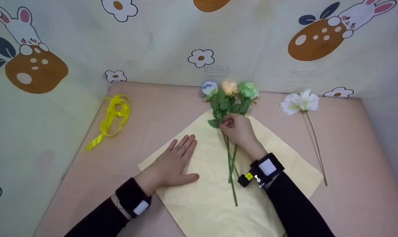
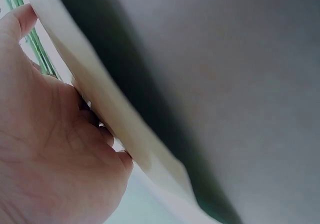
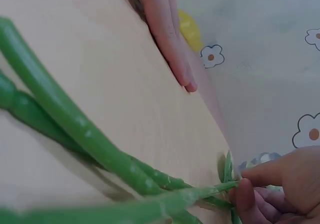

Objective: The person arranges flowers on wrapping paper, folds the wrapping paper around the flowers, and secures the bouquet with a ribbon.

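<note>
"Looking down at our right hand, what do we see it doing?"

"We see its thumb and forefinger pinching the green stems up near the leaves. How many of the stems sit in that pinch, we cannot tell."

"And our left hand?"

"We have that one laid flat, fingers straight and thumb spread to the side, resting on the left part of the pale yellow paper. It holds nothing."

"Where do we find the flowers themselves?"

"Just past the far corner of the paper, side by side: the bluish flower on the left, the peach flower in the middle and the green flower on the right. Their stems run back toward us over the paper and cross one another lower down."

"What else do we have on the pink tabletop?"

"We have a loosely looped yellow ribbon on the far left, well apart from the flowers. On the right lie the white flowers, their thin stalks slanting down toward the paper's right corner. Behind everything we see a backdrop printed with rabbits and daisies."
</note>
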A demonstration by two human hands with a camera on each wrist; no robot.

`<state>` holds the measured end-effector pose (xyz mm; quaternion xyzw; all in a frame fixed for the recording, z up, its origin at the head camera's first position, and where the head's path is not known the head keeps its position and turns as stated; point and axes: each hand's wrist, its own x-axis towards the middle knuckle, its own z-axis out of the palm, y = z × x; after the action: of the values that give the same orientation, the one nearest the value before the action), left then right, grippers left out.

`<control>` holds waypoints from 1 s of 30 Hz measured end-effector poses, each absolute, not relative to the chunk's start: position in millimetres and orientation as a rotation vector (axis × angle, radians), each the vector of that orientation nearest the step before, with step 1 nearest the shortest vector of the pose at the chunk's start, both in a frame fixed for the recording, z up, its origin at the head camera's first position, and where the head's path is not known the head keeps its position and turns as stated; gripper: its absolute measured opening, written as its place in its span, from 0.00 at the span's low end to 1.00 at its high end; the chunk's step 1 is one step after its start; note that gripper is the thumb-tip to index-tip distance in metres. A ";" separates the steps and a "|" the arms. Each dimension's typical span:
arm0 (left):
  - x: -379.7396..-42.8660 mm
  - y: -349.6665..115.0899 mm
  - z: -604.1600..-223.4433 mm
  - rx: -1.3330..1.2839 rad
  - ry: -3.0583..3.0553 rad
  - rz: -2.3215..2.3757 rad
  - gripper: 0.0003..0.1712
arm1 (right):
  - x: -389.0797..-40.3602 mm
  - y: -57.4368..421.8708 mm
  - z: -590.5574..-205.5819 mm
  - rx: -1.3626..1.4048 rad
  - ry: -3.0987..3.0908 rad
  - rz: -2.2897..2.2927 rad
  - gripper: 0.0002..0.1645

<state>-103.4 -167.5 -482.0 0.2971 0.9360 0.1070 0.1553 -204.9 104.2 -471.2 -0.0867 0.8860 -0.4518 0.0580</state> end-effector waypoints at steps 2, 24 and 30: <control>-103.5 -167.3 -482.2 0.854 2.682 0.308 0.65 | -201.2 102.4 -468.3 -0.267 2.728 -1.331 0.17; -106.3 -165.3 -482.6 0.869 2.670 0.327 0.65 | -192.3 111.7 -468.3 -0.337 2.884 -1.150 0.06; -104.2 -168.8 -483.7 0.854 2.658 0.360 0.65 | -191.4 114.8 -474.2 -0.303 2.755 -1.233 0.07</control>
<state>-104.2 -168.8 -483.7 0.2994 0.9316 0.1261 0.1628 -191.4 114.8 -474.2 -0.0997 0.9068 -0.4059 0.0540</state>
